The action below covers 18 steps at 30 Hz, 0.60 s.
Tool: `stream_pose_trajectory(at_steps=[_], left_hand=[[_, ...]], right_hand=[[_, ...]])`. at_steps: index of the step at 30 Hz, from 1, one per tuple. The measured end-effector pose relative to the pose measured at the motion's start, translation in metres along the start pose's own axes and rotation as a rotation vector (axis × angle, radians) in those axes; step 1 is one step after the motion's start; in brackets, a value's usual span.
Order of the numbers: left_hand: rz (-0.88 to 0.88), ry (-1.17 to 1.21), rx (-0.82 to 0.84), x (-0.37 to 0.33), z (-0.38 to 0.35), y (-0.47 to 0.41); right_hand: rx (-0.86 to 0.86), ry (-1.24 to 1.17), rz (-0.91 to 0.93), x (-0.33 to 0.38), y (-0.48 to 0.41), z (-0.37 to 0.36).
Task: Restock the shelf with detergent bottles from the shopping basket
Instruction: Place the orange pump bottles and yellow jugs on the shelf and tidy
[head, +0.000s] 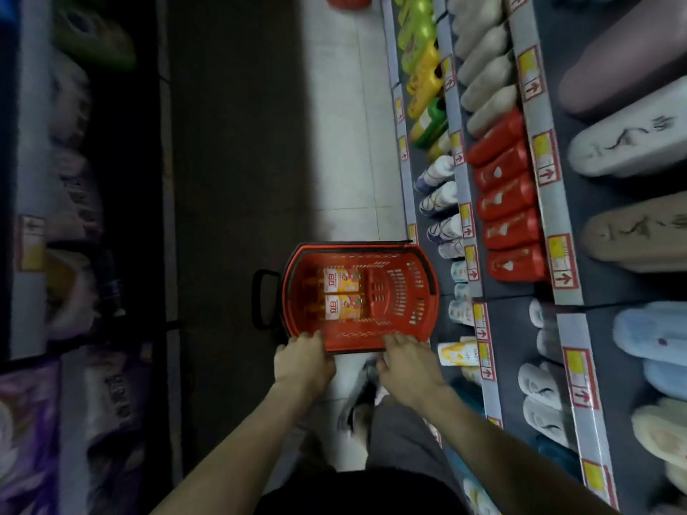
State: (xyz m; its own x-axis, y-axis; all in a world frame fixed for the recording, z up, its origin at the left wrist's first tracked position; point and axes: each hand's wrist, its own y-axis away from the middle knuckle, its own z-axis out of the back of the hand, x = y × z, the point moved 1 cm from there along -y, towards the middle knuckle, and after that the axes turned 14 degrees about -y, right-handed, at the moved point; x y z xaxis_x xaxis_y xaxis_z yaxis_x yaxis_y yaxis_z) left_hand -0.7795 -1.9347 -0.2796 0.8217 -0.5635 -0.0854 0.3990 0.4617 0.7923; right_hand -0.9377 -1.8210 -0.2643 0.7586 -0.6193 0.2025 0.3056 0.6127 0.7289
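Down on the pale floor point(353, 143) the red basket point(403, 291) sits just beside the shelf point(461, 182); two orange detergent bottles point(342, 293) lie side by side in its left half (labels up); the left hand point(303, 360) grips the near rim; the right hand point(407, 366) rests fairly straight fingers on that same rim.

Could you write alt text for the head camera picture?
Seen from above, a person's left hand grips and right hand touches the near rim of a red shopping basket on a shop floor, with two orange detergent bottles lying side by side inside. Shelves of other bottles and slippers run along the right.
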Motion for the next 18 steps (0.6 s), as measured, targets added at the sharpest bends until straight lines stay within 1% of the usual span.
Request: stream_pose_trajectory(at_steps=[4, 8, 13, 18], left_hand=[[0.051, 0.038, 0.046, -0.004, -0.002, -0.051], [0.112, 0.052, 0.073, -0.019, -0.018, -0.109], [0.181, 0.103, 0.114, -0.040, -0.067, -0.187], [0.247, 0.138, 0.134, -0.045, -0.135, -0.264]], right_hand=[[0.042, 0.037, -0.043, -0.018, -0.055, 0.003], [0.085, 0.042, -0.015, -0.039, -0.118, -0.010], [0.174, 0.082, 0.084, -0.062, -0.192, -0.054], [0.217, 0.140, 0.102, -0.093, -0.257, -0.107]])
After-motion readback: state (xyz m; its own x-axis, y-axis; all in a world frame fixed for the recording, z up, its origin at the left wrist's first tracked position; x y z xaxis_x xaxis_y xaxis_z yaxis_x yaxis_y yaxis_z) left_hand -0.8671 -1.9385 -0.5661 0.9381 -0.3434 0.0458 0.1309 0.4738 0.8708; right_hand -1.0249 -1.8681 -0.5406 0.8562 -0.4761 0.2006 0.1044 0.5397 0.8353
